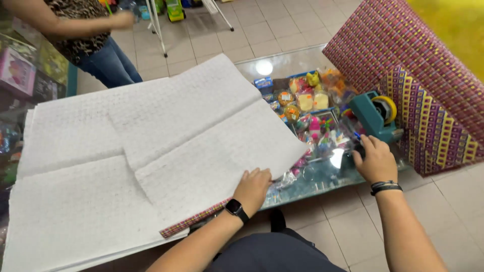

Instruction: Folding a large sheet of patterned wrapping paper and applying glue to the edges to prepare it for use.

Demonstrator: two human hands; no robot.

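Note:
A large sheet of wrapping paper (151, 146) lies white side up over a glass counter (322, 176), folded over something flat. A strip of its purple patterned face shows at the near edge. My left hand (252, 189), with a dark watch on the wrist, presses down on the paper's near right corner. My right hand (373, 158) rests on the counter next to a teal tape dispenser (373, 116) with a yellow roll and covers a small dark object; whether it grips it I cannot tell.
A wide roll of purple patterned paper (418, 75) leans at the right. Small packaged toys (307, 106) show under the counter glass. Another person (85, 35) in jeans stands at the far left. Tiled floor lies beyond and below.

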